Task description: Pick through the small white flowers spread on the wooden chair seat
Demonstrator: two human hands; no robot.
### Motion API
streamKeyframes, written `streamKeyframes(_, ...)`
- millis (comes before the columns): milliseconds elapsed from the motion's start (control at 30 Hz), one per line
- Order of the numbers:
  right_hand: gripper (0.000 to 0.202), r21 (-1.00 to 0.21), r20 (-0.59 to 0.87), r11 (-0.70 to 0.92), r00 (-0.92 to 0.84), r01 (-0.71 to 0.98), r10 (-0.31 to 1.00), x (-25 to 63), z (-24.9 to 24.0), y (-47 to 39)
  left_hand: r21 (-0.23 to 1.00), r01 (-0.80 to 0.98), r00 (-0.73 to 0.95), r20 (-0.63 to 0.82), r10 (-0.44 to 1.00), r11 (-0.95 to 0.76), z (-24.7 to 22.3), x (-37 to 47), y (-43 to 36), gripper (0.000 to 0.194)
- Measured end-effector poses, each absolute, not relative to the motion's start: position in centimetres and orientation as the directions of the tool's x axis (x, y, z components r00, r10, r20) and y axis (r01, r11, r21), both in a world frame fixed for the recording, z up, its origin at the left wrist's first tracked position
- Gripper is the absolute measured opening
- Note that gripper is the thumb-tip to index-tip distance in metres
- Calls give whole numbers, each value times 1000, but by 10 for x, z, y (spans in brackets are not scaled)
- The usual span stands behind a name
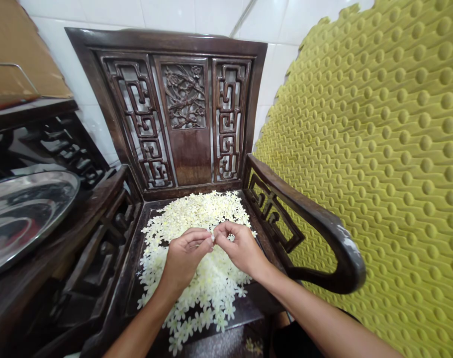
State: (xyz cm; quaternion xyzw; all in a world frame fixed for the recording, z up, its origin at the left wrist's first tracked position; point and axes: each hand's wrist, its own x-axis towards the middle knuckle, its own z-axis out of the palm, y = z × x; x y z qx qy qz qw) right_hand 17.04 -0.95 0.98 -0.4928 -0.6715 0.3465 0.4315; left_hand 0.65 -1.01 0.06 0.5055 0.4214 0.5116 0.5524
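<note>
My left hand (187,256) and my right hand (239,246) meet over the middle of the chair seat, both closed in a pinch. A small white flower (211,232) shows between their fingertips; part of it is hidden by the fingers. Below and behind them, a thick spread of white and pale yellow flowers (207,206) covers much of the dark wooden seat (135,278). The flowers nearest me (200,318) hang together in a drape towards the seat's front edge. Whether any thread joins them, I cannot tell.
The chair's carved back (192,154) rises behind the flowers, with a curved armrest (316,219) on the right. A shiny metal tray (67,191) rests at the left. Along the right stands a bumpy yellow-green mat (390,164). Cardboard (36,54) is at upper left.
</note>
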Motion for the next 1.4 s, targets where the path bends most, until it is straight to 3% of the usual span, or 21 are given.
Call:
streamKeyframes(800, 14, -882, 230, 276, -162, 382, 960, 172, 13, -9, 993, -110, 119, 42, 992, -29, 2, 6, -8, 14)
streamKeyframes(1400, 14, -952, 164, 208, -199, 226, 966, 174, 10, -4, 997, -73, 159, 22, 987, -10, 5, 5, -8, 18)
